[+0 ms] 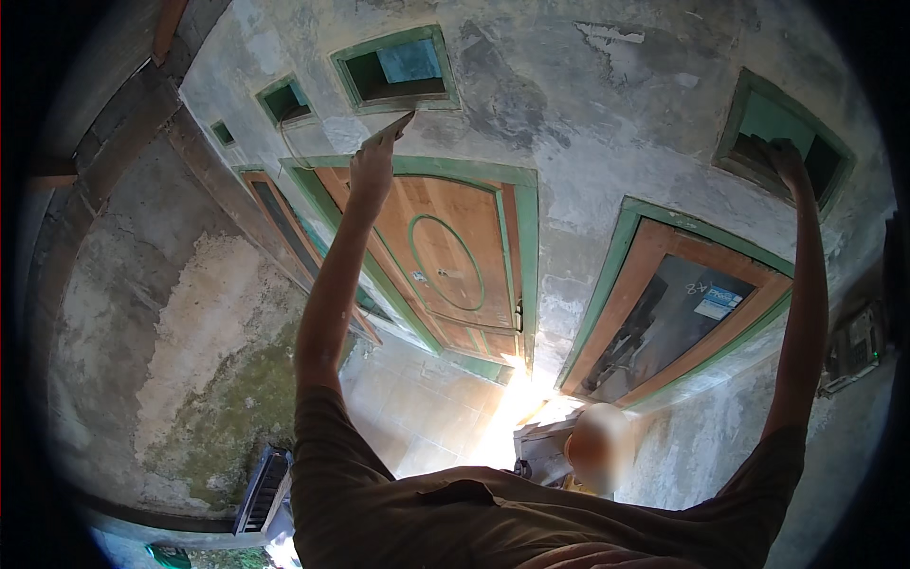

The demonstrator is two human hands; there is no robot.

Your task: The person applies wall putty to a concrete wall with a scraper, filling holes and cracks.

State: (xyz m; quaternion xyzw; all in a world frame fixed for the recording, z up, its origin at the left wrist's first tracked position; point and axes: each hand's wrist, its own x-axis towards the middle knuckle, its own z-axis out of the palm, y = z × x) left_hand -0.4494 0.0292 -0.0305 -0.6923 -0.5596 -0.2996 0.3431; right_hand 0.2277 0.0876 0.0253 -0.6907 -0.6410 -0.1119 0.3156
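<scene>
Shirt: the wearer's dark brown short-sleeved shirt [417,522] filled the lower edge, both arms raised.
Left hand: the left hand [372,171] had its fingers closed around a thin, flat, greyish-brown tool [391,129].
Tool: it slanted up to the right, its tip just below a green-framed rectangular opening with a bluish pane [409,66].
Right hand: the right hand [787,163] was at the lower ledge of a larger green-framed opening [742,104]; how far its fingers were bent, or whether they held anything, could not be told.
Wall: patchy grey plaster [607,114] surrounded both openings.
Below: a brown wooden door with a green oval [445,261] stood left of a wood-framed dark glass panel [654,322].
Floor: another person's blurred head [592,448] showed near pale tiles [403,403].
</scene>
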